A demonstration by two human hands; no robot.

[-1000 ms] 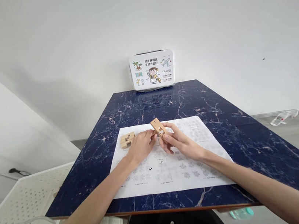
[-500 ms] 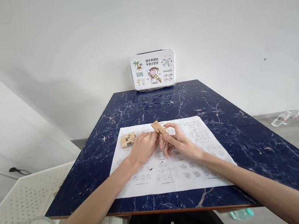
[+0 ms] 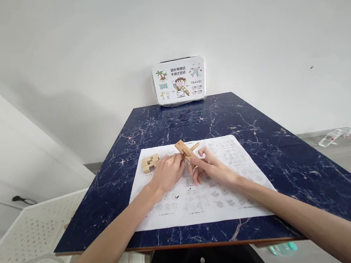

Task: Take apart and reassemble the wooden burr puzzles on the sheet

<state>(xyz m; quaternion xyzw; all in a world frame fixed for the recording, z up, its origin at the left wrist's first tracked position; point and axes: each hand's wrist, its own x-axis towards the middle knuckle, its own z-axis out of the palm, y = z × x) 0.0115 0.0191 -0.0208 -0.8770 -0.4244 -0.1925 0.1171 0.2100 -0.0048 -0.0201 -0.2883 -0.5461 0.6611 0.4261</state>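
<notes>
Over the printed sheet [image 3: 187, 214], both hands meet at wooden puzzle pieces. My right hand [image 3: 211, 167] is closed on the lower end of a notched wooden puzzle piece [image 3: 181, 148], which tilts up to the left. A second, thinner wooden stick [image 3: 194, 146] crosses behind it and pokes out to the upper right. My left hand [image 3: 169, 169] has its fingers closed at the crossing, around what seems the stick's other end, mostly hidden by the fingers. Beside the left hand, more notched wooden pieces [image 3: 150, 163] lie together on the sheet.
The sheet lies on a dark blue marbled table [image 3: 190, 123]. A white case with cartoon prints [image 3: 180, 82] stands at the far edge against the wall. To the left is a white perforated cart [image 3: 41, 224] with a cable. A clear plastic bottle [image 3: 283, 249] is on the floor below.
The thin wooden stick now sticks out past the notched piece to the upper right, where it was not visible before. The right index finger has drawn back a little from the notched piece.
</notes>
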